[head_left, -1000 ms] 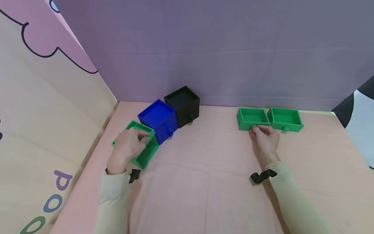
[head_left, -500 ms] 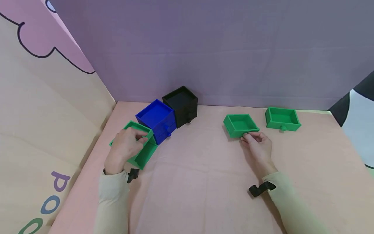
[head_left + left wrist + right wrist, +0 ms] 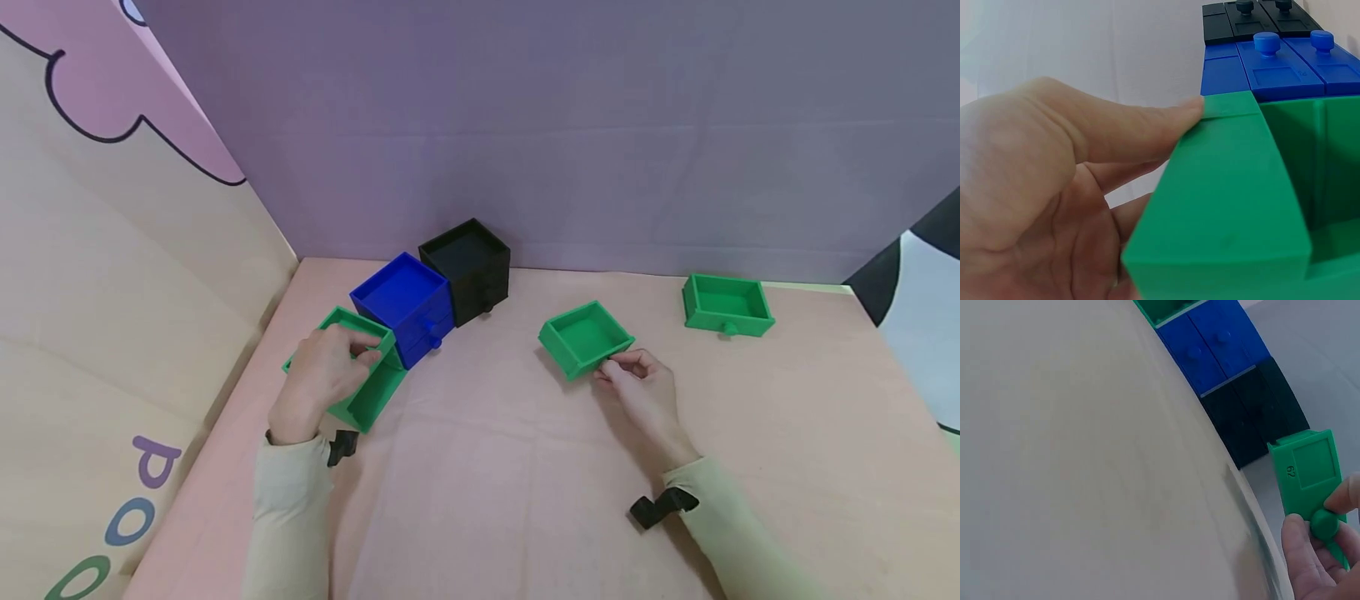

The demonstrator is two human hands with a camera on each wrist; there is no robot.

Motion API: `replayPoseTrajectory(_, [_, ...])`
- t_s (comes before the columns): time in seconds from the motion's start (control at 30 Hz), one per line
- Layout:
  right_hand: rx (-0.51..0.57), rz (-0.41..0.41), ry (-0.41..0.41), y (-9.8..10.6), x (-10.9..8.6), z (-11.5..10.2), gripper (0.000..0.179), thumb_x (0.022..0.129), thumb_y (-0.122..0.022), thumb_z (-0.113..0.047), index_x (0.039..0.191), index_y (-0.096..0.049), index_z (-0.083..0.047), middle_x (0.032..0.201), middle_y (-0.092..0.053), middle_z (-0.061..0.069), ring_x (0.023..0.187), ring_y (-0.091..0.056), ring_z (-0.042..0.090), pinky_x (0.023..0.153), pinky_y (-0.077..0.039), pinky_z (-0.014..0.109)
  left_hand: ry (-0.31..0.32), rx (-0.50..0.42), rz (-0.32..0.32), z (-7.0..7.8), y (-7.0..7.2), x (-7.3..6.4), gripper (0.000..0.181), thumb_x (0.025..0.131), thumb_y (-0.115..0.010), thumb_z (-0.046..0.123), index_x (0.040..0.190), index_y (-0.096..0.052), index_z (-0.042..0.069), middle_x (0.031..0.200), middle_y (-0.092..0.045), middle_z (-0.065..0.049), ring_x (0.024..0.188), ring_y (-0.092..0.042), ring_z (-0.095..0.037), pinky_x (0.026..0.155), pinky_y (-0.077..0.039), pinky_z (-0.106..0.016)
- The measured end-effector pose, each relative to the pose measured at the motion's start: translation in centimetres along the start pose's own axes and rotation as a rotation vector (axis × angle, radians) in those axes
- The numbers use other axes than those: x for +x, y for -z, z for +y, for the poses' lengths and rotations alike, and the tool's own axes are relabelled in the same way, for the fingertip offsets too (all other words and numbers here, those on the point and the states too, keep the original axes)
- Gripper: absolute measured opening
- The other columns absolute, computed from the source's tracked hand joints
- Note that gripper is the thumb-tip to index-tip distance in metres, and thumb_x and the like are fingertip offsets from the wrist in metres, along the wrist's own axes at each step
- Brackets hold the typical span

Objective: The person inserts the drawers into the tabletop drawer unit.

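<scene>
We grip the green cabinet frame (image 3: 379,393) beside the blue drawer unit (image 3: 402,290) with our left hand (image 3: 320,379), our right hand (image 3: 645,398) pinching a green drawer (image 3: 586,335) by its knob (image 3: 1324,524).

Purplish-grey back wall (image 3: 555,142), cream side wall (image 3: 112,275) (coloured letters (image 3: 112,531) along it), pale pink tabletop (image 3: 465,500)

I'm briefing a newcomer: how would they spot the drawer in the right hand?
On the pink cloth, look right of the black drawer unit. It's the green drawer whose knob the right hand pinches; the other green drawer sits untouched.
</scene>
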State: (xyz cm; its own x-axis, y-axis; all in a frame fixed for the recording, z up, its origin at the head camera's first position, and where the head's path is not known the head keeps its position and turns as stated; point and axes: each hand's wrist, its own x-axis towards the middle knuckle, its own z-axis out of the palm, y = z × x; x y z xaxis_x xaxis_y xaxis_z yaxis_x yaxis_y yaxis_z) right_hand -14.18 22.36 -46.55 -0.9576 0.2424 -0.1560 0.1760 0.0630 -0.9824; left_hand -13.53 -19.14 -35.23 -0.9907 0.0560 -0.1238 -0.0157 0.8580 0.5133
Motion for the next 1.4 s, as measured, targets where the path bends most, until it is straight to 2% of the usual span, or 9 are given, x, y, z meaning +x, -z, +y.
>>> replayPoseTrajectory(0.27, [-0.004, -0.065, 0.025, -1.2, -1.0, -0.3, 0.013, 0.101, -0.064, -0.003, 0.112, -0.062, 0.005, 0.083, -0.074, -0.013, 0.081, -0.077, 0.006, 0.082, -0.064, 0.023, -0.003, -0.014, -0.007, -0.1, 0.0, 0.0, 0.031, 0.105, -0.064, 0.022, 0.132, -0.077, 0.014, 0.115, -0.081, -0.010, 0.100, -0.073, -0.031, 0.087, -0.054, -0.046])
replayPoseTrajectory(0.57, [0.003, -0.118, 0.018, -1.9, -1.6, -0.4, 0.017, 0.099, -0.064, 0.000, 0.114, -0.063, 0.008, 0.085, -0.073, -0.012, 0.081, -0.076, 0.005, 0.081, -0.064, 0.024, -0.009, -0.017, -0.002, -0.3, 0.1, 0.0, 0.030, 0.104, -0.066, 0.021, 0.130, -0.078, 0.015, 0.112, -0.081, -0.009, 0.098, -0.072, -0.029, 0.088, -0.052, -0.045])
replayPoseTrajectory(0.8, [-0.015, -0.150, -0.001, -2.5, -1.9, -0.5, 0.024, 0.099, -0.066, -0.001, 0.119, -0.063, 0.011, 0.089, -0.074, -0.012, 0.082, -0.074, 0.002, 0.080, -0.063, 0.021, -0.005, -0.030, -0.001, -0.4, 0.1, 0.1, 0.030, 0.103, -0.067, 0.022, 0.130, -0.079, 0.016, 0.110, -0.081, -0.008, 0.101, -0.072, -0.031, 0.099, -0.049, -0.053])
replayPoseTrajectory(0.9, [-0.037, -0.165, 0.004, -2.8, -2.3, -0.5, 0.027, 0.098, -0.068, -0.001, 0.121, -0.064, 0.012, 0.093, -0.075, -0.008, 0.083, -0.073, 0.001, 0.080, -0.062, 0.020, -0.006, -0.033, 0.001, -0.5, 0.0, 0.1, 0.030, 0.103, -0.067, 0.021, 0.130, -0.079, 0.016, 0.109, -0.081, -0.008, 0.100, -0.072, -0.031, 0.098, -0.049, -0.052])
replayPoseTrajectory(1.1, [-0.071, -0.180, 0.017, -3.5, -3.0, -0.3, 0.026, 0.097, -0.069, -0.001, 0.119, -0.067, 0.012, 0.101, -0.076, -0.001, 0.085, -0.074, 0.000, 0.081, -0.061, 0.019, -0.012, -0.040, -0.001, -0.4, 0.0, 0.1, 0.030, 0.103, -0.067, 0.021, 0.130, -0.079, 0.014, 0.105, -0.081, -0.007, 0.095, -0.072, -0.028, 0.089, -0.050, -0.045])
replayPoseTrajectory(1.33, [-0.106, -0.215, -0.011, -4.2, -3.5, -0.1, 0.022, 0.095, -0.070, -0.001, 0.115, -0.069, 0.009, 0.104, -0.075, 0.004, 0.090, -0.071, 0.002, 0.080, -0.061, 0.019, 0.012, -0.056, -0.020, -0.6, 0.1, 0.2, 0.031, 0.104, -0.067, 0.024, 0.132, -0.078, 0.017, 0.117, -0.080, -0.010, 0.107, -0.072, -0.033, 0.095, -0.052, -0.051])
replayPoseTrajectory(1.4, [-0.119, -0.221, -0.016, -4.5, -3.7, 0.0, 0.021, 0.094, -0.071, -0.002, 0.113, -0.069, 0.009, 0.104, -0.075, 0.006, 0.089, -0.071, 0.003, 0.079, -0.061, 0.019, 0.022, -0.065, -0.030, -0.7, 0.1, 0.3, 0.031, 0.104, -0.067, 0.025, 0.133, -0.077, 0.018, 0.121, -0.079, -0.011, 0.107, -0.072, -0.032, 0.092, -0.053, -0.049])
